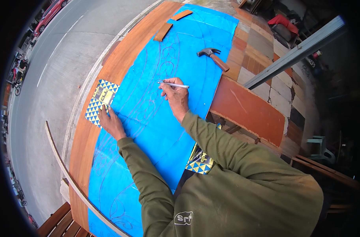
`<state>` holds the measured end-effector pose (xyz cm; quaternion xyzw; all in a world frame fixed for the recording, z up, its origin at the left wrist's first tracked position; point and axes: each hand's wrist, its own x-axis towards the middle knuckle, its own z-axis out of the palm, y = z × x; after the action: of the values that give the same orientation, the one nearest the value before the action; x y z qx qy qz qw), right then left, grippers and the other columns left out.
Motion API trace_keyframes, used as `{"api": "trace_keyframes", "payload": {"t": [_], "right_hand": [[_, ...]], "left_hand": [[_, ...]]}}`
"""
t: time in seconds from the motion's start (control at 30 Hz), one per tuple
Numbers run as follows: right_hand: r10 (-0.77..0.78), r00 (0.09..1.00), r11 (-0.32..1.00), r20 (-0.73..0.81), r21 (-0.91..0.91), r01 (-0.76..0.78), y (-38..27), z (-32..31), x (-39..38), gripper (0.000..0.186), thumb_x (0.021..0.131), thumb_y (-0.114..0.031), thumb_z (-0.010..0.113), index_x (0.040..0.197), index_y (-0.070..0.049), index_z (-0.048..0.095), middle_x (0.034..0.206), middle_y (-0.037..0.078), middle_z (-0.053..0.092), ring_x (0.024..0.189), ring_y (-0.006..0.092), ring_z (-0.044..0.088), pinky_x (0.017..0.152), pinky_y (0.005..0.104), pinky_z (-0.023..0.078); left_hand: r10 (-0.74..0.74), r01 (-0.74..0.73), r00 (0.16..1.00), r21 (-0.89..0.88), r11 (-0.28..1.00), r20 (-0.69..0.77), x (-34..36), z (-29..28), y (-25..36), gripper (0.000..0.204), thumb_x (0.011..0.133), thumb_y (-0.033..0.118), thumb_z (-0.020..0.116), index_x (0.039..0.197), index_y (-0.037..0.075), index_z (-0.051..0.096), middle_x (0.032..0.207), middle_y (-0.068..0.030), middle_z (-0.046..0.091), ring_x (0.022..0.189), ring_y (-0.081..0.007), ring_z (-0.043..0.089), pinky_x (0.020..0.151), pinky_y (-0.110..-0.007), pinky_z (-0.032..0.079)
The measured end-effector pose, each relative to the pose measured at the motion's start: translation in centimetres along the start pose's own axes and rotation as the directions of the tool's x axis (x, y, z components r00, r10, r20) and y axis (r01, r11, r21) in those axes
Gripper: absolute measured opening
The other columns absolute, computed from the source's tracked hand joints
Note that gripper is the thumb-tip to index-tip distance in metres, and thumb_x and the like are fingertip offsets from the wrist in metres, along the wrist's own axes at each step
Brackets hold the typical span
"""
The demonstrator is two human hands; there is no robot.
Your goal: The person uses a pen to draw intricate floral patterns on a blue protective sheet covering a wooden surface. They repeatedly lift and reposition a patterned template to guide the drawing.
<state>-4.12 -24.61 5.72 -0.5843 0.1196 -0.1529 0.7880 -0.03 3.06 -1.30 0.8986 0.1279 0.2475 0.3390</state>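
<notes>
A pen (179,85) is pinched in my right hand (176,98), its tip at the curling lines drawn on a blue sheet (168,138). Scrolls and long curves run along the sheet, which lies over a wooden board (118,65). My left hand (112,124) rests with fingers stretched out at the board's left side, fingertips on a blue-and-yellow patterned flat piece (105,94). What this piece is, I cannot tell. A similar patterned piece (199,161) shows partly beneath my right forearm.
A claw hammer (214,59) lies at the sheet's right edge. Two small wood pieces (163,32) sit at the far end. One long curved strip (66,170) crosses the near left. Beyond the board are a road (49,79), a metal post (296,51) and patchwork tiles (263,51).
</notes>
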Motion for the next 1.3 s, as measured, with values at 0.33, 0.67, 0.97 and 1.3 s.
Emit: {"api": "trace_keyframes", "payload": {"t": [0.33,0.67,0.97,1.3], "right_hand": [[-0.087,0.992,0.954,-0.094,-0.294,0.056,0.5,-7.4,1.0,0.03,0.102,-0.033,0.073,0.098,-0.003,0.067,0.084,0.007,0.073,0.068,0.0097,0.062,0.057,0.0295,0.048],[-0.142,0.989,0.88,-0.032,-0.461,0.112,1.1,-7.3,1.2,0.031,0.102,-0.032,0.073,0.097,-0.003,0.066,0.08,0.006,0.07,0.066,0.0106,0.062,0.057,0.0305,0.048],[-0.133,0.99,0.896,-0.042,-0.431,0.102,1.1,-7.0,0.8,0.028,0.101,-0.032,0.074,0.097,-0.004,0.068,0.083,0.007,0.072,0.068,0.013,0.064,0.058,0.0342,0.05],[-0.132,0.99,0.869,-0.056,-0.487,0.088,1.7,-7.3,1.4,0.026,0.1,-0.031,0.075,0.099,-0.005,0.069,0.083,0.006,0.073,0.07,0.0132,0.066,0.058,0.0345,0.051]], "left_hand": [[0.052,-0.062,0.997,-0.186,0.981,-0.058,-1.9,-6.4,-0.4,0.041,0.108,0.023,0.064,0.143,0.003,0.067,0.15,-0.0208,0.062,0.135,-0.0314,0.061,0.11,-0.04,0.049],[-0.094,0.057,0.983,-0.222,0.973,-0.16,-3.4,-7.1,-1.5,0.03,0.105,0.028,0.069,0.123,0.006,0.078,0.078,-0.0064,0.071,0.067,-0.0154,0.061,0.063,-0.035,0.047],[-0.168,0.167,0.986,-0.094,0.981,0.001,-3.2,-7.3,-2.0,0.036,0.103,0.035,0.067,0.129,0.012,0.077,0.075,-0.0102,0.068,0.069,-0.02,0.064,0.065,-0.04,0.048],[-0.203,0.204,0.979,-0.03,0.979,0.034,-3.0,-7.7,-1.6,0.038,0.102,0.038,0.066,0.13,0.014,0.077,0.077,-0.0117,0.071,0.073,-0.0263,0.068,0.069,-0.044,0.049]]}}
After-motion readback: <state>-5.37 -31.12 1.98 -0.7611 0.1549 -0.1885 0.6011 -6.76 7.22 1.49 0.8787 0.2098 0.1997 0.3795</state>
